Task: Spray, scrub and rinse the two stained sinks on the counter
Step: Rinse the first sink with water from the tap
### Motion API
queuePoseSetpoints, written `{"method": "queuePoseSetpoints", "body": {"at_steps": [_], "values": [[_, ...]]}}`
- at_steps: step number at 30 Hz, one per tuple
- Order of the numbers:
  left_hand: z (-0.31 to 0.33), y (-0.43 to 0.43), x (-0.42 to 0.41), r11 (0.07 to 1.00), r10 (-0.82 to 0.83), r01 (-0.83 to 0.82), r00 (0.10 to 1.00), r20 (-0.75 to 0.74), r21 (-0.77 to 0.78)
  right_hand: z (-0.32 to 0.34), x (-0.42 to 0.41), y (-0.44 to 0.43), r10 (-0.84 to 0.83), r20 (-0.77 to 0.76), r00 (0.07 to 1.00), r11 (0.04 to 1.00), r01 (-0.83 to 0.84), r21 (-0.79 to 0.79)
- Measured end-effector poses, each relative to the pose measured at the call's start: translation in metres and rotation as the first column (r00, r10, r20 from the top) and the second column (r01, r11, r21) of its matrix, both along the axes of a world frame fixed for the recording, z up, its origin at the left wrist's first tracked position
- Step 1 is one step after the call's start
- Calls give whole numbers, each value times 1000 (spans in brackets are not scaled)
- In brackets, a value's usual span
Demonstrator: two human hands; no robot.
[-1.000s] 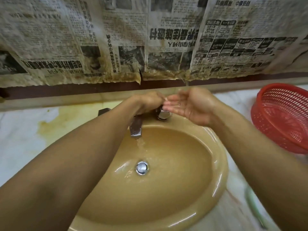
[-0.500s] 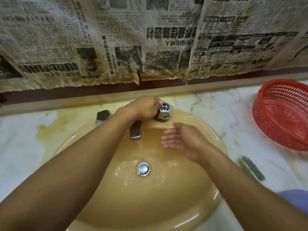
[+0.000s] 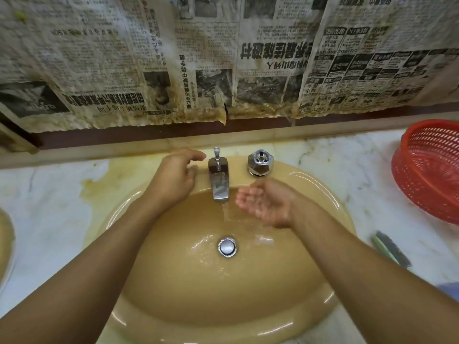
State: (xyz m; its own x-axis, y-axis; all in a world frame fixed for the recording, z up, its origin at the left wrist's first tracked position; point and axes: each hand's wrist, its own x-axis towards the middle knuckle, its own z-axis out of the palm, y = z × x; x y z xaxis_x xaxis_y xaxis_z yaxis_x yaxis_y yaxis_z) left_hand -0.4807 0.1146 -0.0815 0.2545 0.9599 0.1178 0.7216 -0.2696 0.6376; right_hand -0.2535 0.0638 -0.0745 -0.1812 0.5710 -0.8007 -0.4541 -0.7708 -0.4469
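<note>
Stains yellow the counter (image 3: 62, 194) left of the sink (image 3: 198, 306) in front of you. Your left hand (image 3: 173, 178) sits curled on the rim beside the spout (image 3: 218, 182); what it covers is hidden, so its grip can't be told. Water (image 3: 226, 212) runs toward the drain (image 3: 227, 246). Your right hand (image 3: 265, 204) lies open, palm up, just beside the stream, below the knob (image 3: 260, 162). A red basket (image 3: 432, 170) stands far right.
</note>
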Motion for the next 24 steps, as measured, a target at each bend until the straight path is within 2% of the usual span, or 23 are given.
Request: {"method": "queuePoseSetpoints", "body": {"at_steps": [1, 2, 4, 5, 6, 7, 9, 11, 13, 15, 17, 19, 21, 24], "values": [[-5, 2, 4, 999, -47, 44, 982, -184, -20, 15, 5, 8, -10, 19, 1000, 998, 9, 63], [-8, 3, 9, 996, -90, 71, 910, -404, -61, 32, 6, 18, -13, 24, 1000, 991, 10, 137], [-13, 5, 19, 985, -173, 109, 631, -756, -134, 64, 0, 39, 54, 94, 994, 960, -78, 270], [-15, 6, 22, 981, -189, 131, 513, -837, -141, 77, -7, 48, 111, 184, 977, 935, -166, 313], [-16, 8, 22, 978, -192, 158, 448, -873, -134, 87, -14, 55, 171, 277, 946, 903, -263, 339], [-16, 9, 20, 976, -184, 182, 423, -887, -115, 93, -20, 61, 223, 365, 904, 869, -354, 345], [-18, 12, 15, 971, -158, 233, 424, -892, -61, 98, -26, 64, 273, 517, 811, 812, -483, 329], [-21, 13, 9, 962, -134, 271, 418, -898, -17, 91, -25, 54, 230, 621, 749, 808, -503, 307], [-26, 9, 6, 949, -109, 313, 403, -909, 26, 66, -22, 37, 119, 665, 737, 857, -414, 306], [-30, 2, 1, 931, -84, 356, 417, -905, 78, 33, -26, 17, 45, 596, 802, 927, -255, 274], [-35, -6, -9, 914, -68, 389, 421, -904, 112, 2, -38, -1, 36, 366, 930, 984, -98, 152], [-47, -17, -29, 886, -54, 439, 420, -906, 150, -19, -50, -13, -9, 95, 995, 1000, 7, 18], [-61, -35, -55, 850, -68, 499, 422, -904, 168, -29, -57, -19, -113, -80, 990, 993, 111, -32], [-72, -63, -83, 845, -130, 507, 504, -854, 171, -29, -58, -19, -214, -179, 960, 977, 212, -31]]}}
